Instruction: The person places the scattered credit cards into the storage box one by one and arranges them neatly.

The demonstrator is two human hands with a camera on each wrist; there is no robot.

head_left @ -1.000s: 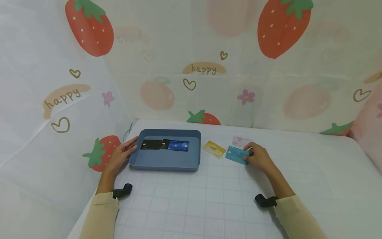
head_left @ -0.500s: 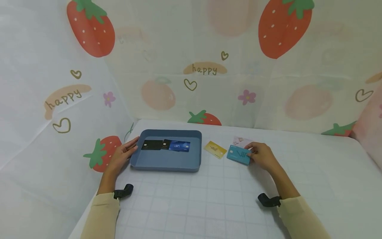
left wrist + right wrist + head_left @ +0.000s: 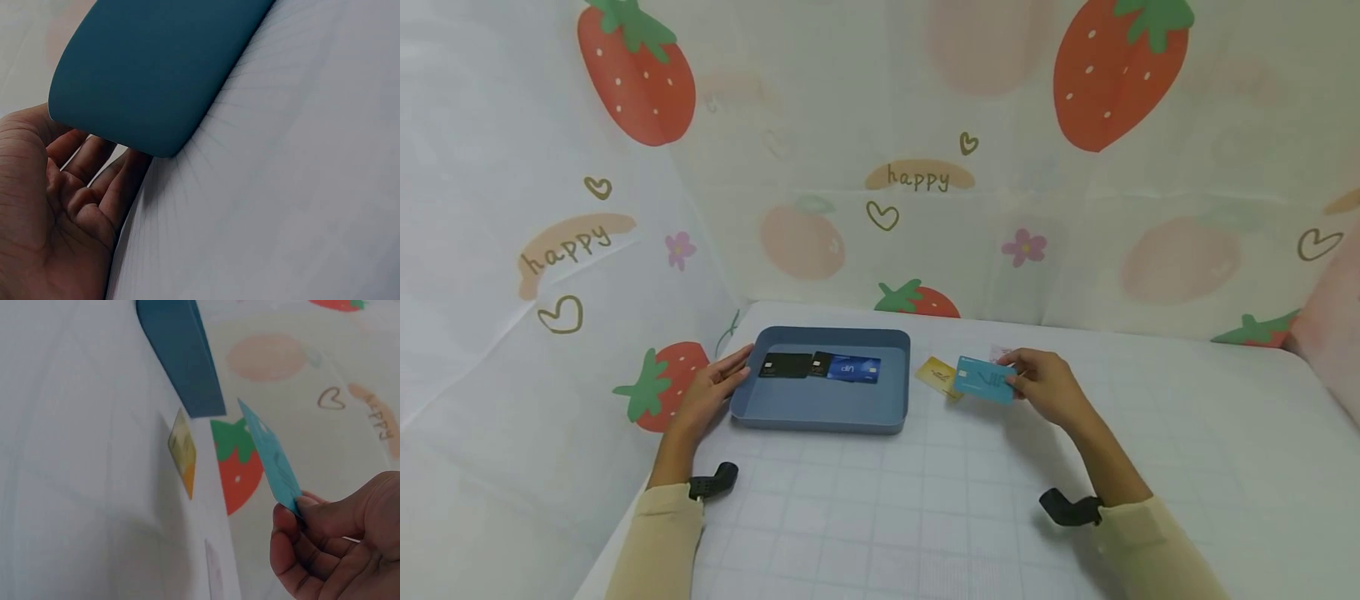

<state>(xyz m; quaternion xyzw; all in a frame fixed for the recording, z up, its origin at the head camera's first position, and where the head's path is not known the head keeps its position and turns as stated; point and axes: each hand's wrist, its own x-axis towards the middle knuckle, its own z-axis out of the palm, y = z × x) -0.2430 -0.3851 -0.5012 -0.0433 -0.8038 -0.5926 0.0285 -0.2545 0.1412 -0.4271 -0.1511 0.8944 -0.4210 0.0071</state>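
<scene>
Between thumb and fingers, my right hand point(image 3: 1048, 387) pinches a light-blue VIP card point(image 3: 981, 379) by its right end. In the right wrist view the card point(image 3: 272, 459) is raised off the table and tilted. It overlaps a yellow card point(image 3: 934, 375) in the head view. A pale pink card point(image 3: 999, 352) lies behind, mostly hidden by the hand. My left hand point(image 3: 703, 396) rests with extended fingers against the left wall of a blue-grey tray point(image 3: 820, 410). Inside the tray lie a black card point(image 3: 784, 366) and a dark-blue VIP card point(image 3: 856, 368), with another black card partly covered between them.
A white grid-patterned cloth point(image 3: 880, 517) covers the table. A curtain point(image 3: 1075, 192) printed with strawberries stands along the back and the left side. Black wrist cameras are strapped to both forearms.
My right hand has lifted the light-blue card from the table and moved it left, toward the yellow card. The left hand stays at the tray.
</scene>
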